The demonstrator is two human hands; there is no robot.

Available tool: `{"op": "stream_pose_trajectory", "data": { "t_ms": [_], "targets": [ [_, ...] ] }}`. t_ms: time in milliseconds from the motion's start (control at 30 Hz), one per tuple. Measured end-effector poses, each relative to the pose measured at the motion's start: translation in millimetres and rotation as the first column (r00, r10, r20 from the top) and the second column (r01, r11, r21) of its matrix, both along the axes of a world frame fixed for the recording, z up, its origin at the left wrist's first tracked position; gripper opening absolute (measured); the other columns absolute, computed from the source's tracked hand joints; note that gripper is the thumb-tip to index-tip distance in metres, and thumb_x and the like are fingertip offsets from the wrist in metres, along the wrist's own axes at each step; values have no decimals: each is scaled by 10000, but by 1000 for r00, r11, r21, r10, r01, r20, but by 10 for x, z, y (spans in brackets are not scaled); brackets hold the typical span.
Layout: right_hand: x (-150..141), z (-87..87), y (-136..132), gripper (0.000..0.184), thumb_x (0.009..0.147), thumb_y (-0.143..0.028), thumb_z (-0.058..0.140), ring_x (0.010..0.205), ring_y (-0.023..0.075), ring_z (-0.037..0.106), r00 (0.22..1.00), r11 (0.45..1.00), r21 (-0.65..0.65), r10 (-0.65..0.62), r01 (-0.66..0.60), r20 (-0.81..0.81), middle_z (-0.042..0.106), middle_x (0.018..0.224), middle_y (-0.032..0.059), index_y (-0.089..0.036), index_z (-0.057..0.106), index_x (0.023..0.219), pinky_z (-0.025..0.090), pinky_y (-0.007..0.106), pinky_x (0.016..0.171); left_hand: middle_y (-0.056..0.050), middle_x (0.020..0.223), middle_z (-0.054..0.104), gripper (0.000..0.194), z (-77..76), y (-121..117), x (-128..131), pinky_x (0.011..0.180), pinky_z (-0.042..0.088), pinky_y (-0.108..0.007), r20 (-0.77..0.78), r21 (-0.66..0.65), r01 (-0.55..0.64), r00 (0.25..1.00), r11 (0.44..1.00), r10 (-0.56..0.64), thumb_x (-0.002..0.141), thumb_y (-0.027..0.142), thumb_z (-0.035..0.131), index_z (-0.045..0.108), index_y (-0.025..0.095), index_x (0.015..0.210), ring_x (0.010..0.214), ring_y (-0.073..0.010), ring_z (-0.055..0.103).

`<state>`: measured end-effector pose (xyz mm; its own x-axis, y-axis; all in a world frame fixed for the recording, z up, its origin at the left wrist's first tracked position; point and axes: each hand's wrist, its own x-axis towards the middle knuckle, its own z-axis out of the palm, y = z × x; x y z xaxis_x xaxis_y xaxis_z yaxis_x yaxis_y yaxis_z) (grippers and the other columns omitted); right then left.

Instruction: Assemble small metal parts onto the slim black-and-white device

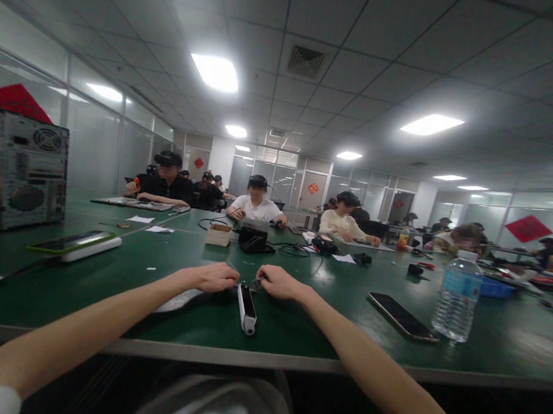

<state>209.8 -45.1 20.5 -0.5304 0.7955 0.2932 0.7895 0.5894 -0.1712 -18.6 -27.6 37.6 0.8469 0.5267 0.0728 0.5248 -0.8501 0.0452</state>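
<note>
Both my forearms reach out over the green table (322,327). My left hand (215,277) is curled shut, knuckles up, just left of a slim white and black stick-shaped device (246,307) lying lengthwise toward me. My right hand (280,283) is also curled, fingers pinched at the device's far end, where something small and metallic shows. What either hand holds is too small to make out. A pale flat object (179,301) lies under my left wrist.
A black phone (401,316) and a water bottle (457,296) stand to the right. A phone on a white block (75,244) and a computer case (14,168) sit at left. A small box (219,234), black gadgets and cables lie mid-table. Several people sit at the far side.
</note>
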Motion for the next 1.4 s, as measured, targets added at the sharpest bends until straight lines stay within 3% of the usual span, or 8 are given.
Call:
{"op": "stream_pose_trajectory", "data": {
  "t_ms": [167, 433, 867, 1233, 1400],
  "targets": [
    [15, -2, -3, 190, 772, -97, 556, 820, 178, 565, 997, 1000, -16, -16, 18, 80, 651, 940, 101, -116, 638, 942, 404, 255, 708, -10, 700, 577, 211, -6, 1, -3, 605, 358, -257, -12, 48, -6, 1000, 999, 6, 886, 284, 411, 546, 183, 759, 665, -166, 531],
    [28, -3, 17, 148, 762, -103, 580, 853, 186, 552, 995, 998, 51, 27, -32, 99, 623, 930, 110, -112, 650, 891, 398, 266, 750, -16, 709, 591, 237, -13, 9, -11, 617, 382, -256, -13, 82, -23, 1000, 996, 24, 897, 323, 435, 564, 182, 757, 692, -170, 546],
    [6, -5, -10, 101, 790, -140, 593, 712, 141, 509, 997, 997, 44, 66, -68, 48, 608, 825, 55, -119, 616, 886, 374, 235, 638, -1, 666, 562, 218, -11, 3, -12, 582, 360, -239, 2, 58, 15, 1000, 998, -15, 903, 300, 461, 554, 178, 747, 636, -151, 525],
    [-8, 27, -60, 88, 787, -139, 587, 702, 137, 506, 996, 997, 17, 70, -71, 53, 612, 820, 50, -127, 609, 871, 361, 230, 620, 3, 688, 584, 45, -40, 9, -12, 543, 357, -234, -5, 37, 28, 1000, 999, -27, 787, 213, 537, 559, 178, 771, 614, -144, 529],
    [-5, 38, -83, 100, 787, -153, 586, 724, 151, 523, 992, 998, -4, 57, -57, 116, 625, 844, 57, -144, 611, 884, 353, 237, 619, -3, 688, 584, 90, -12, -30, 2, 539, 360, -238, -13, 21, 21, 1000, 1000, -20, 815, 250, 527, 569, 180, 776, 612, -149, 531]
  ]
}}
